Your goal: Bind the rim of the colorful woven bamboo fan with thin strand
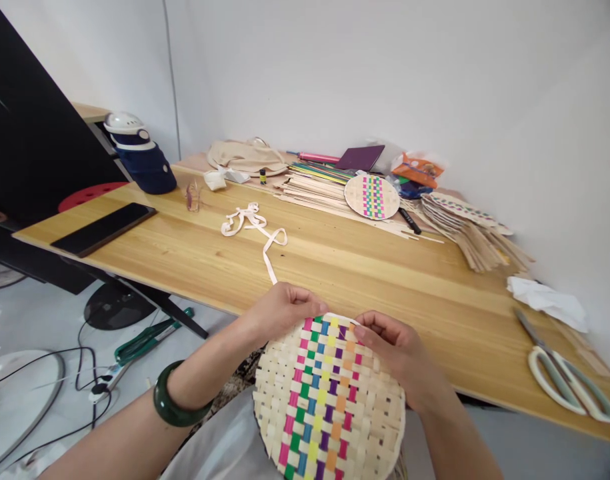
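Note:
A round woven fan [317, 393] of pale strips, with bands of pink, green, blue, yellow, purple and orange, is tilted towards me at the table's front edge. My left hand [289, 310] pinches its top rim, closed over a white binding tape [273, 257]. That tape trails from behind the hand onto the table and ends in a loose tangle. On the upper right rim, the fingers of my right hand [397, 350] are closed on the fan, thumb in front. White edging shows along the rim between both hands and down the right side. The left edge has bare strip ends.
Scissors [559, 373] lie at the table's right, near white tissue [549, 301] and a stack of woven fans [469, 223]. Another round fan [372, 197] rests on loose strips [315, 190] at the back. A phone [105, 229] and a blue jug [145, 163] occupy the left.

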A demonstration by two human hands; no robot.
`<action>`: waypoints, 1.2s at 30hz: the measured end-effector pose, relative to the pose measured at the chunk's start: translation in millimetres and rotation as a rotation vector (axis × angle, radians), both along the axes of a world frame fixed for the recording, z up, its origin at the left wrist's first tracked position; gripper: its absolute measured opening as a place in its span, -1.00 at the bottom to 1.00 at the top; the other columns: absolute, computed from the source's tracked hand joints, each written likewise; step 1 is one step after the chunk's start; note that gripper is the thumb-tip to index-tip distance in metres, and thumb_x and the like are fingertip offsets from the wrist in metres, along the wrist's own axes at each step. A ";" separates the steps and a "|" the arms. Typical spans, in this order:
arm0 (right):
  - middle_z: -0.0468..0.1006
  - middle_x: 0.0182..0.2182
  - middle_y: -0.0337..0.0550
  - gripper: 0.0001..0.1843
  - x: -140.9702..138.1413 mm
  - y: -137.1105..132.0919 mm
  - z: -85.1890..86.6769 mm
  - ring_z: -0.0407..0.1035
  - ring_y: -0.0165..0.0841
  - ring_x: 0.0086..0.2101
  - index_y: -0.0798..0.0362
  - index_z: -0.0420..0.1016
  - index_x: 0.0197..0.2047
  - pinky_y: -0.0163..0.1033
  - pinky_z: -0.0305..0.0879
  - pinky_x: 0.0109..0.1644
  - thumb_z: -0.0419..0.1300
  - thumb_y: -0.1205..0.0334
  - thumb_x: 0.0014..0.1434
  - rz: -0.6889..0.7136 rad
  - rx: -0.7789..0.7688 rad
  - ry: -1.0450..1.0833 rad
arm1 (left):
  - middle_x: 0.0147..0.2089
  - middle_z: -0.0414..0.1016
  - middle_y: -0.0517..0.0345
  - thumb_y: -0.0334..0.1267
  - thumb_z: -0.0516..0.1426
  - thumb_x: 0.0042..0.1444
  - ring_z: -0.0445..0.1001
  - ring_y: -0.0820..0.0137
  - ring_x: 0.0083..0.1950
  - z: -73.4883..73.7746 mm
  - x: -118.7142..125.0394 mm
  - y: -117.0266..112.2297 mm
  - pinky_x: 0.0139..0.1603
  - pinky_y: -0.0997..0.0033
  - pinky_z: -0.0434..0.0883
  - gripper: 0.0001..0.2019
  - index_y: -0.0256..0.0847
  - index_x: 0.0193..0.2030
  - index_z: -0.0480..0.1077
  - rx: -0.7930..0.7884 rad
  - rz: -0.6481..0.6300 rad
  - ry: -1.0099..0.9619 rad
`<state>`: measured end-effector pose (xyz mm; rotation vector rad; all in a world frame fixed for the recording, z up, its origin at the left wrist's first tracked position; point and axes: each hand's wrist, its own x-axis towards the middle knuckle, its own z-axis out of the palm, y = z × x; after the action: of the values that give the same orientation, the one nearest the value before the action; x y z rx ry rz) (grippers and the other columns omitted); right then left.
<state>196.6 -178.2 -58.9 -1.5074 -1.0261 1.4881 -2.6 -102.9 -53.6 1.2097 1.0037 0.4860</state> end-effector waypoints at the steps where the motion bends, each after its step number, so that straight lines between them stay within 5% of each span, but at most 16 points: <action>1: 0.39 -0.51 -0.29 -0.64 -0.3 0.0 0.0 0.22 -0.46 -0.49 0.05 0.44 -0.42 -0.36 0.14 -0.43 0.33 -0.08 -0.03 -0.002 0.000 -0.004 | -0.48 0.50 0.16 -0.06 0.25 -0.06 0.34 0.50 -0.49 -1.6 0.2 -0.3 -0.43 0.53 0.27 -0.72 -0.29 -0.44 0.54 0.002 -0.001 -0.010; 18: 0.36 -0.51 -0.27 -0.60 -5.6 -0.2 1.5 0.20 -0.44 -0.48 0.06 0.42 -0.44 -0.35 0.12 -0.42 0.33 -0.12 -0.07 -0.008 0.009 -0.021 | -0.49 0.46 0.18 -0.01 0.24 -0.02 0.32 0.48 -0.47 -13.1 0.8 -7.8 -0.44 0.51 0.24 -0.68 -0.29 -0.45 0.50 0.044 0.047 -0.068; 27: 0.36 -0.53 -0.28 -0.62 -7.7 -1.3 1.4 0.18 -0.46 -0.50 0.07 0.43 -0.45 -0.36 0.10 -0.45 0.35 -0.09 -0.07 -0.037 0.018 0.015 | -0.54 0.40 0.18 0.07 0.19 0.02 0.27 0.50 -0.52 -5.8 -0.6 -9.8 -0.47 0.50 0.19 -0.59 -0.30 -0.51 0.44 -0.026 0.033 -0.051; 36: 0.35 -0.53 -0.28 -0.61 -8.6 -0.7 2.8 0.19 -0.45 -0.50 0.06 0.42 -0.46 -0.35 0.10 -0.44 0.33 -0.11 -0.07 -0.023 0.040 -0.045 | -0.44 0.53 0.10 0.06 0.21 -0.03 0.42 0.35 -0.41 -3.2 -2.6 -7.6 -0.39 0.44 0.32 -0.62 -0.30 -0.40 0.55 0.034 0.027 0.019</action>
<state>188.0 -178.9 -56.1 -1.5255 -1.0550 1.4151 -5.2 -110.6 -56.8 1.2344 1.0327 0.5158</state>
